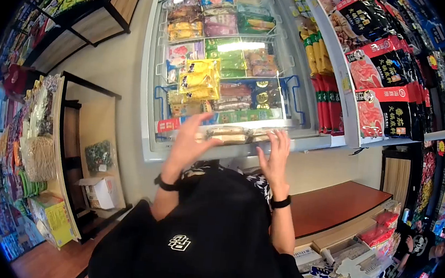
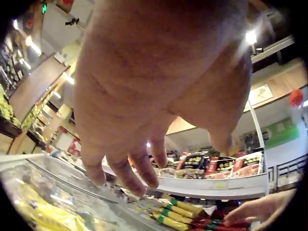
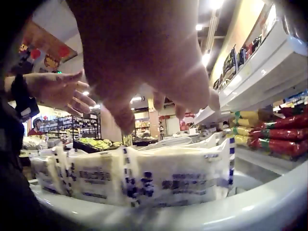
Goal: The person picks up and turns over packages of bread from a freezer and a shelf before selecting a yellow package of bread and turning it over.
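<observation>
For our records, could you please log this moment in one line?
left hand: empty, above freezer; right hand: empty, above white packs; yellow packs: inside freezer

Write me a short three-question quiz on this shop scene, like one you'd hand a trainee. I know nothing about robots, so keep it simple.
1. What do the person's left hand and right hand hold?
A) a yellow packet
B) a basket handle
C) nothing

2. True or false: white packets with blue print sit just inside the front rim of the display freezer.

3. In the head view, on which side of the freezer is the shelf of red-and-black food packets?

Key:
1. C: both hands are empty.
2. True.
3. The right side.
</observation>
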Demonstrator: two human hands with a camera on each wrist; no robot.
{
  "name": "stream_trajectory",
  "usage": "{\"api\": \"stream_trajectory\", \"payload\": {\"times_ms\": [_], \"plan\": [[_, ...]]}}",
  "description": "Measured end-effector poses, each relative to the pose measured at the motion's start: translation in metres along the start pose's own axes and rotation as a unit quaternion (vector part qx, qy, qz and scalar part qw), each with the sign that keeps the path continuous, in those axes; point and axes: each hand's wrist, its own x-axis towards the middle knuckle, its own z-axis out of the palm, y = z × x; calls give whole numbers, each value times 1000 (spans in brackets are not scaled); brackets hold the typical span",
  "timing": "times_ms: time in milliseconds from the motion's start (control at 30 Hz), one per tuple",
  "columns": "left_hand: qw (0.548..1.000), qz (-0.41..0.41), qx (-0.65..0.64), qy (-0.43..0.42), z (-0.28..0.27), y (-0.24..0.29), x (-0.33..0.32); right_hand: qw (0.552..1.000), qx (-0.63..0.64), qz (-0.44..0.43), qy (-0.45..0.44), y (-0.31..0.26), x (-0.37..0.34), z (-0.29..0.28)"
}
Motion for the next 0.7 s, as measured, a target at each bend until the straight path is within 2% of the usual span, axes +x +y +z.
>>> {"api": "stream_trajectory", "payload": {"times_ms": [33,67,133,167,233,300,367,533,600,633,700], "plan": [[998,-22,56,7,-14,3,-8,996,81,-5,36,-6,-12,3],[992,-45,113,15,-25,1,-17,996,85,-5,25,-13,-25,11],[988,-59,146,0,-36,-20,-37,988,133,-4,-75,-27,-41,29],[982,-62,176,-18,-39,-31,-48,987,138,-7,-81,-34,-43,34],[976,-78,199,-32,-38,-61,-75,947,238,-52,-208,-52,-40,38],[971,-87,218,-37,-26,-81,-94,940,247,-68,-224,-56,-42,48],[979,-148,138,27,-16,-95,-104,927,253,-89,-263,-68,-27,54],[969,-156,156,116,15,-129,-135,918,253,-103,-288,-77,-27,91],[971,-179,80,140,28,-155,-139,927,224,-98,-285,-74,-25,97],[971,-172,85,145,32,-167,-137,937,212,-107,-258,-71,-27,101],[964,-193,-24,181,41,-171,-136,935,216,-86,-268,-67,-26,107]]}}
